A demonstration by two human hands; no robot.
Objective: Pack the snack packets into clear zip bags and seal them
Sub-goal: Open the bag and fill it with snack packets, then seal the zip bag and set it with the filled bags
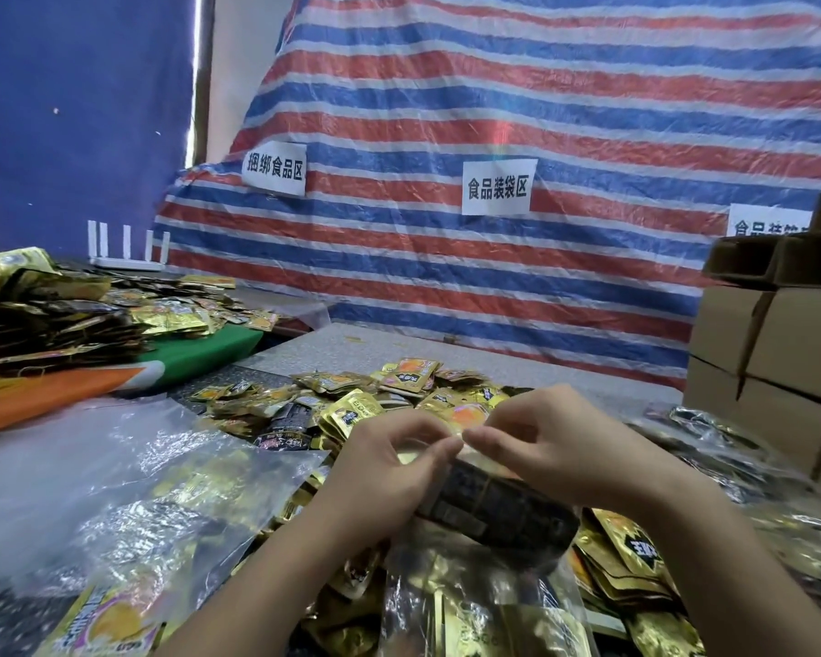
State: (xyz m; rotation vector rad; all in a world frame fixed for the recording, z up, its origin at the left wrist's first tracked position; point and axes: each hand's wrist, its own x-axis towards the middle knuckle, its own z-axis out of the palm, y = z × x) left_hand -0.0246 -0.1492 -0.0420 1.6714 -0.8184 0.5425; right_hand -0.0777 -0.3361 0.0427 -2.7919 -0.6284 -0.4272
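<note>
Both hands, left hand (389, 459) and right hand (546, 443), pinch the top edge of a clear plastic zip bag (489, 509) stuffed with dark packets, centre frame. Seal apparently underway. Loose gold foil snack packets (351, 410) remain unpacked beyond.

A makeshift food-packing workshop (paper zone signs (498, 187) on striped tarp (541, 87)), cartons (768, 353) stacked beside.

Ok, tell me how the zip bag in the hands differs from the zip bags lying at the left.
The held zip bag is stuffed with snack packets; the left zip bags lie flat on the table. The left hand and right hand pinch the held bag's top edge; nothing touches the left bags. Both are clear plastic.
</note>
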